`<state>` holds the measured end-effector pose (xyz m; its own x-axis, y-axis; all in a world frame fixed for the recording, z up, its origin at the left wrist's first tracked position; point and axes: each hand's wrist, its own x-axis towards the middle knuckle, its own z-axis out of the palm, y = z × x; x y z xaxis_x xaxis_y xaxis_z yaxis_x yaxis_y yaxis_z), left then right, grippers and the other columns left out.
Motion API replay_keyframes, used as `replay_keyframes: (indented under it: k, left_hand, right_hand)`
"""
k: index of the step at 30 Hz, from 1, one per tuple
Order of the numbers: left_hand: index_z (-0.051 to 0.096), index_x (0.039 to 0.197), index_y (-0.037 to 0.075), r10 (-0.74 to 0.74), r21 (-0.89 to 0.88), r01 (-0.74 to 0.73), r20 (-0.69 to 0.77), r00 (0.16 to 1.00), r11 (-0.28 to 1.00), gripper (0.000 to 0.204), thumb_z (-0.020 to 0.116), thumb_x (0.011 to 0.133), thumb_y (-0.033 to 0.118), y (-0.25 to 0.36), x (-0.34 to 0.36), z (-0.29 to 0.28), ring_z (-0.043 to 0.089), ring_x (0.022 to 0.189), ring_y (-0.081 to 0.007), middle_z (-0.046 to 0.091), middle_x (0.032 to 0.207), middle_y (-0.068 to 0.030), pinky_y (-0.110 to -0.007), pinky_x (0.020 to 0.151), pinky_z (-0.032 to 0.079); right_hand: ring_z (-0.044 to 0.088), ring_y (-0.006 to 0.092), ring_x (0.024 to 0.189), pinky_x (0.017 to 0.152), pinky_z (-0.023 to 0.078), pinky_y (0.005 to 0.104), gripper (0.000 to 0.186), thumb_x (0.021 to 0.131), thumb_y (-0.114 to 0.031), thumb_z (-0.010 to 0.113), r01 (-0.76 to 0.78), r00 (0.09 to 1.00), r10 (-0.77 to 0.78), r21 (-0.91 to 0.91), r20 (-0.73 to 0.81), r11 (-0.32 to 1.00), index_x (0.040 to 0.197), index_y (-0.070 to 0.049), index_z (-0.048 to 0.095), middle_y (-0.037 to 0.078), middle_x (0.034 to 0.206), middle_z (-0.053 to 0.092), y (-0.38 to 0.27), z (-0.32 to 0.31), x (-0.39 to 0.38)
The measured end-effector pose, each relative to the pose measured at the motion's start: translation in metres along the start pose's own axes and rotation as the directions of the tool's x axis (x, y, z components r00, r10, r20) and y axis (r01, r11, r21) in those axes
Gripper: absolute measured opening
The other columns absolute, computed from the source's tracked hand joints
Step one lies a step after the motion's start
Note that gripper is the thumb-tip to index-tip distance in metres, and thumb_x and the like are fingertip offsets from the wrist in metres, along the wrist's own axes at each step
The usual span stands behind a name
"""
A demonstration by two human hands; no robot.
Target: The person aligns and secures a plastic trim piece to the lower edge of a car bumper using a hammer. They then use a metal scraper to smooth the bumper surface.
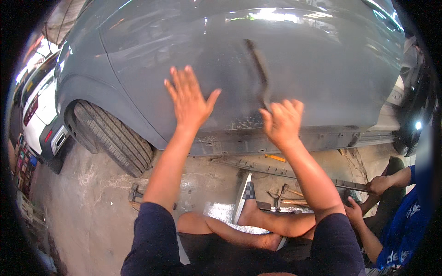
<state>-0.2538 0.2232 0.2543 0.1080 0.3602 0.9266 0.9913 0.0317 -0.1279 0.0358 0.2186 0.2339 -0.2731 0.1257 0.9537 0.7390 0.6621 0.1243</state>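
A grey car door panel with scuffed, dull patches fills the space before me. Fingers spread, my left hand lies flat against the panel, holding nothing. To its right, my right hand is closed around the lower end of a long, bent metal bar. The bar is dark, slightly blurred, and points up across the panel. Whether it touches the metal I cannot tell. Small flaked spots show near the door's lower edge, between and below my hands.
A car tyre stands at left, with a white car beyond. A co-worker's hand at right grips a long dark strip. Hammers lie near my sandalled foot; another tool lies left.
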Motion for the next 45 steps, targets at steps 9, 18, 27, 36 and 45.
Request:
replay_keyframes:
  k: [9, 18, 27, 36, 45]
  left_hand:
    - [0.033, 0.157, -0.016, 0.05, -0.017, -0.056, -0.266, 0.963, 0.998, 0.1, 0.05, 0.101, 0.065, 0.125, 0.177, -0.029, 0.02, 0.16, -0.0447, 0.037, 0.163, -0.0332, -0.06, 0.131, 0.008]
    - [0.024, 0.164, -0.007, 0.125, -0.031, -0.136, -0.233, 0.964, 0.99, 0.106, 0.056, 0.098, 0.07, 0.131, 0.143, 0.002, 0.013, 0.162, -0.0451, 0.031, 0.167, -0.0304, -0.066, 0.128, 0.01]
    - [0.002, 0.169, -0.002, 0.18, -0.041, -0.193, -0.213, 0.96, 0.98, 0.111, 0.047, 0.101, 0.072, 0.138, 0.088, 0.035, 0.004, 0.165, -0.042, 0.026, 0.169, -0.0276, -0.064, 0.129, 0.0]
    - [-0.001, 0.17, -0.001, 0.252, -0.037, -0.26, -0.161, 0.954, 0.965, 0.116, 0.053, 0.098, 0.073, 0.133, 0.046, 0.05, 0.001, 0.163, -0.0477, 0.006, 0.175, -0.0292, -0.067, 0.128, 0.003]
    - [-0.001, 0.17, 0.001, 0.295, -0.054, -0.3, -0.075, 0.952, 0.953, 0.114, 0.051, 0.099, 0.074, 0.112, 0.03, 0.047, 0.002, 0.165, -0.0426, 0.004, 0.177, -0.0236, -0.065, 0.129, 0.005]
  right_hand:
    - [0.054, 0.0395, 0.085, 0.089, 0.04, 0.0497, 0.02, 0.1, -0.02, 0.059, -0.321, 0.935, 0.334, -0.121, 0.117, 0.939, 0.087, -0.005, 0.062, 0.015, 0.085, 0.058, 0.059, -0.105, -0.142]
    - [0.059, 0.0457, 0.09, 0.083, 0.046, 0.0549, 0.012, 0.098, -0.011, 0.063, -0.511, 0.851, 0.51, -0.032, 0.123, 0.859, 0.1, 0.001, 0.06, 0.023, 0.096, 0.061, 0.055, -0.112, -0.203]
    - [0.068, 0.0316, 0.078, 0.073, 0.053, 0.0439, 0.015, 0.103, -0.01, 0.059, -0.828, 0.547, 0.796, 0.307, 0.26, 0.469, 0.116, -0.001, 0.055, 0.016, 0.088, 0.068, 0.041, -0.125, -0.203]
    - [0.066, 0.0268, 0.08, 0.075, 0.052, 0.0409, 0.019, 0.104, -0.013, 0.062, -0.842, 0.508, 0.834, 0.328, 0.213, 0.429, 0.116, 0.001, 0.057, 0.018, 0.088, 0.067, 0.043, -0.117, -0.225]
    - [0.06, 0.0336, 0.065, 0.063, 0.047, 0.0431, 0.021, 0.103, -0.017, 0.066, -0.841, 0.538, 0.797, 0.242, 0.276, 0.484, 0.098, -0.002, 0.053, 0.017, 0.077, 0.061, 0.037, -0.113, -0.231]
